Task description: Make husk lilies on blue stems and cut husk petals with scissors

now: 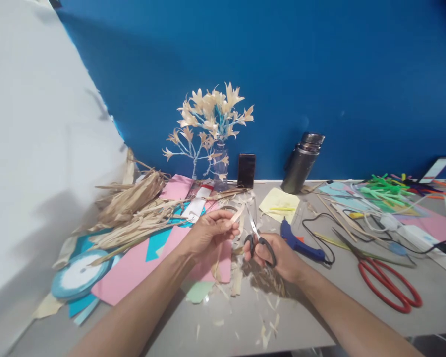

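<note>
Ribbon spool [80, 274] near left, blue and white, beside pink paper [130, 270]. Dried leaf pile [134, 208] farther back; white label [196, 207] beside it, print too small to read. Left hand [208, 233] pinched shut on pale leaf strip [238, 213], centre. Right hand [280, 255] gripping black-handled scissors [259, 240], blades up, just beside strip. Blue glue gun [301, 245] right of it; red scissors [388, 280] near right.

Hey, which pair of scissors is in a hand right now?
The black-handled scissors, held in the right hand beside the straw strip pinched by the left hand. The red-handled scissors lie untouched on the table, further right.
</note>
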`<move>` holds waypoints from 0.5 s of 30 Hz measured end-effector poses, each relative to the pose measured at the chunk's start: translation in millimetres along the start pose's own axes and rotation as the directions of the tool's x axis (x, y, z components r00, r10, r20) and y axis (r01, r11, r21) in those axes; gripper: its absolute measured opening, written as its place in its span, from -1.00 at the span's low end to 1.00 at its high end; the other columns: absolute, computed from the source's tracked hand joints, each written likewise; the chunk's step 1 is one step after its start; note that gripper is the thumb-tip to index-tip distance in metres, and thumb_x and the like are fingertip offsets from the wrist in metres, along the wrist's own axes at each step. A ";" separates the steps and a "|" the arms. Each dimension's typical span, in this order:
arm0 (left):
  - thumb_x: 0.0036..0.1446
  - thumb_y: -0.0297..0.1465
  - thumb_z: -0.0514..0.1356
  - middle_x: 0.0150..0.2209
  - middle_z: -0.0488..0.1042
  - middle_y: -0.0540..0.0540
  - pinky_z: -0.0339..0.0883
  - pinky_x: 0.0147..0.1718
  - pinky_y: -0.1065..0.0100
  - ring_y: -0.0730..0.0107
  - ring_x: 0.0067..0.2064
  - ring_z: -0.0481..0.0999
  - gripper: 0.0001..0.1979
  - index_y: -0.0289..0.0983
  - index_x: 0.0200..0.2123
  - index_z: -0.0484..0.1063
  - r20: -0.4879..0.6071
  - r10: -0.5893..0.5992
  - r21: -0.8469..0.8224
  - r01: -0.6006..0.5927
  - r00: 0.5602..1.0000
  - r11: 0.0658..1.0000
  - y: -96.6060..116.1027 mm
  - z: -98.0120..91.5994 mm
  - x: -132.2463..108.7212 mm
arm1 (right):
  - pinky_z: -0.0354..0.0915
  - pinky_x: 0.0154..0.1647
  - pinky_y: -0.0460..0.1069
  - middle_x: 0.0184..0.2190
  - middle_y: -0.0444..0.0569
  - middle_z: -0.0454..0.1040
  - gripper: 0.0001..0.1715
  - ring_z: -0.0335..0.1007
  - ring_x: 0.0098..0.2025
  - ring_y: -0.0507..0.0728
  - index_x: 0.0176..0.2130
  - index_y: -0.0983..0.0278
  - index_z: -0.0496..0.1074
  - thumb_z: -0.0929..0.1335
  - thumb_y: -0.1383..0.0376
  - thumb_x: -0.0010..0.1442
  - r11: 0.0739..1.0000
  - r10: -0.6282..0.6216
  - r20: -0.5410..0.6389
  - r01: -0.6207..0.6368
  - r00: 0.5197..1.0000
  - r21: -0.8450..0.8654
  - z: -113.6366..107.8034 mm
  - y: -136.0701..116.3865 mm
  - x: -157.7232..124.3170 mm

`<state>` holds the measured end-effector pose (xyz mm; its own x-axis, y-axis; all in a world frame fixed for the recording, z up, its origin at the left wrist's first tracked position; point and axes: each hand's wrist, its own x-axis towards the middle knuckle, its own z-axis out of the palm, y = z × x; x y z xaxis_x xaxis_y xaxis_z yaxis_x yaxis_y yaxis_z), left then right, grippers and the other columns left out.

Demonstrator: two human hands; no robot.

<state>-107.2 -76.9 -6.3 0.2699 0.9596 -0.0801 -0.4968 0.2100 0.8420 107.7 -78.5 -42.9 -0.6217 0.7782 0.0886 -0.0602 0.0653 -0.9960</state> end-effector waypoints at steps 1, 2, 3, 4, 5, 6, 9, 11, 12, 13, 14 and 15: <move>-0.17 -0.46 0.49 -0.44 0.59 -0.12 0.42 -0.38 0.46 0.40 -0.41 0.59 -0.70 -0.35 -0.33 0.51 -0.016 -0.001 -0.012 0.001 1.000 1.000 -1.2 1.6 -0.2 | 0.09 -0.54 -0.09 -0.37 0.06 0.51 -0.28 0.19 -0.53 0.00 -0.21 0.40 0.49 0.39 -0.23 0.14 1.000 0.005 0.008 -0.005 1.000 -0.012 0.7 0.1 -0.2; -0.18 -0.46 0.49 -0.44 0.60 -0.12 0.42 -0.38 0.45 0.39 -0.40 0.59 -0.70 -0.35 -0.35 0.51 -0.025 -0.006 -0.022 0.005 1.000 1.000 -2.3 2.9 -0.3 | 0.08 -0.54 -0.09 -0.37 0.06 0.51 -0.27 0.18 -0.53 0.00 -0.22 0.40 0.49 0.39 -0.24 0.14 1.000 0.011 0.012 -0.011 1.000 -0.017 1.4 0.5 -0.3; -0.18 -0.46 0.50 -0.44 0.59 -0.13 0.42 -0.38 0.44 0.38 -0.41 0.59 -0.71 -0.35 -0.37 0.50 -0.030 -0.010 -0.030 0.009 1.000 0.999 -3.2 3.7 -0.4 | 0.07 -0.54 -0.09 -0.38 0.05 0.51 -0.27 0.17 -0.54 -0.01 -0.23 0.39 0.49 0.39 -0.24 0.13 1.000 0.016 0.013 -0.016 1.000 -0.016 2.0 1.1 -0.3; -0.18 -0.45 0.50 -0.44 0.59 -0.13 0.43 -0.39 0.44 0.38 -0.42 0.59 -0.71 -0.35 -0.38 0.49 -0.032 -0.015 -0.038 0.014 0.999 0.999 -4.1 4.3 -0.6 | 0.06 -0.55 -0.10 -0.39 0.05 0.51 -0.28 0.16 -0.54 -0.01 -0.24 0.39 0.49 0.39 -0.24 0.13 1.000 0.020 0.015 -0.020 1.000 -0.012 2.6 2.0 -0.3; -0.18 -0.45 0.49 -0.45 0.59 -0.13 0.43 -0.39 0.43 0.38 -0.42 0.59 -0.72 -0.35 -0.39 0.49 -0.033 -0.022 -0.045 0.021 0.999 0.999 -5.1 4.6 -0.7 | 0.05 -0.55 -0.10 -0.39 0.04 0.51 -0.29 0.15 -0.54 -0.01 -0.24 0.39 0.49 0.39 -0.23 0.14 1.000 0.022 0.016 -0.021 1.000 -0.009 3.1 3.0 -0.2; -0.17 -0.45 0.49 -0.45 0.59 -0.13 0.43 -0.39 0.43 0.38 -0.43 0.58 -0.72 -0.35 -0.39 0.48 -0.033 -0.027 -0.051 0.025 0.999 0.998 -6.1 4.8 -0.8 | 0.05 -0.55 -0.11 -0.39 0.04 0.51 -0.30 0.16 -0.54 -0.01 -0.24 0.39 0.49 0.39 -0.22 0.15 1.000 0.021 0.018 -0.021 1.000 -0.005 3.4 4.0 -0.1; -0.15 -0.46 0.48 -0.47 0.57 -0.12 0.42 -0.40 0.44 0.40 -0.44 0.57 -0.73 -0.34 -0.39 0.47 -0.031 -0.034 -0.063 0.032 0.999 0.997 -8.9 4.9 -1.2 | 0.07 -0.55 -0.11 -0.39 0.04 0.52 -0.31 0.17 -0.54 -0.01 -0.24 0.39 0.50 0.39 -0.22 0.15 1.000 0.014 0.015 -0.014 1.000 0.006 3.9 5.2 0.0; -0.13 -0.46 0.47 -0.48 0.56 -0.10 0.40 -0.43 0.44 0.42 -0.46 0.55 -0.74 -0.34 -0.40 0.46 -0.022 -0.042 -0.063 0.041 0.999 0.997 -10.3 5.1 -1.4 | 0.07 -0.54 -0.10 -0.40 0.04 0.52 -0.29 0.15 -0.55 -0.01 -0.24 0.38 0.49 0.40 -0.24 0.13 1.000 0.014 -0.004 -0.013 1.000 0.002 3.7 4.0 -0.2; -0.12 -0.46 0.47 -0.49 0.55 -0.09 0.40 -0.44 0.45 0.43 -0.47 0.54 -0.74 -0.34 -0.41 0.45 -0.021 -0.046 -0.064 0.045 0.999 0.997 -10.8 5.4 -1.4 | 0.07 -0.54 -0.10 -0.41 0.03 0.51 -0.28 0.15 -0.55 -0.01 -0.25 0.39 0.49 0.40 -0.25 0.12 1.000 0.015 -0.012 -0.015 1.000 -0.005 3.5 2.9 -0.3; -0.12 -0.46 0.46 -0.49 0.54 -0.08 0.39 -0.46 0.45 0.43 -0.48 0.53 -0.75 -0.33 -0.42 0.44 -0.024 -0.049 -0.067 0.048 0.998 0.997 -11.2 5.7 -1.4 | 0.07 -0.54 -0.09 -0.41 0.04 0.51 -0.26 0.14 -0.55 -0.01 -0.25 0.39 0.48 0.39 -0.26 0.12 1.000 0.017 -0.018 -0.017 1.000 -0.016 3.2 1.8 -0.5; -0.11 -0.46 0.46 -0.49 0.53 -0.07 0.38 -0.46 0.46 0.44 -0.48 0.52 -0.75 -0.33 -0.42 0.43 -0.031 -0.051 -0.074 0.049 0.998 0.996 -11.5 6.0 -1.2 | 0.06 -0.54 -0.09 -0.41 0.04 0.50 -0.25 0.14 -0.55 0.00 -0.26 0.38 0.48 0.38 -0.27 0.12 0.999 0.019 -0.016 -0.019 1.000 -0.029 2.9 0.7 -0.7; -0.11 -0.46 0.46 -0.50 0.51 -0.06 0.38 -0.46 0.46 0.46 -0.47 0.51 -0.75 -0.33 -0.43 0.43 -0.042 -0.048 -0.086 0.044 0.998 0.995 -11.8 6.4 -0.9 | 0.06 -0.54 -0.09 -0.40 0.04 0.50 -0.24 0.14 -0.54 0.00 -0.26 0.38 0.47 0.36 -0.29 0.12 0.998 0.023 -0.007 -0.023 1.000 -0.051 2.6 -0.1 -1.0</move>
<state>-96.3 -81.5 -12.7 0.2582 0.9555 -0.1424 -0.5536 0.2671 0.7887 106.2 -80.9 -42.9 -0.6172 0.7841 0.0656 -0.0060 0.0787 -0.9969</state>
